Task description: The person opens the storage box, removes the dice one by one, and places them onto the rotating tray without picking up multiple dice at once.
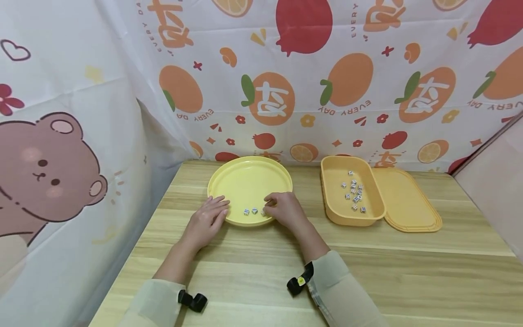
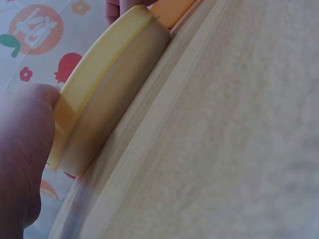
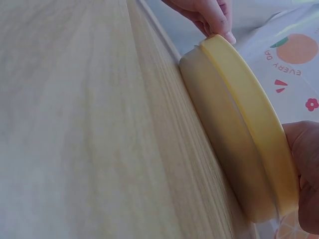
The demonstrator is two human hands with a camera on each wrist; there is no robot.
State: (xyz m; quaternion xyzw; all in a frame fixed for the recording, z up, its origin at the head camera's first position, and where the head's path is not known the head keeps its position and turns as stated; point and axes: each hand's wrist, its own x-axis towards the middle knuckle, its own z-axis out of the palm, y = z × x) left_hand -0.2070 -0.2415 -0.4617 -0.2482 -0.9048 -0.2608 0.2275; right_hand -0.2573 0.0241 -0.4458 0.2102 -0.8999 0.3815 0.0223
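L hand [image 1: 205, 222], fingers loosely spread, rests on yellow tray [image 1: 249, 175] rim approx 8 o'clock; R hand [image 1: 287, 209] pinches die [image 1: 263, 212] at 5, w/ 2 dice [image 1: 254, 210] near 6.

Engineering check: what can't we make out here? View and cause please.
Head: pips on most dice in the box; too small.
Head: left side of the lid; hidden by the box.
Head: part of the end die; covered by the right hand.
Both wrist views: dice on the round tray; hidden by its wall.
Left wrist: part of the left hand; cut off by the left edge.
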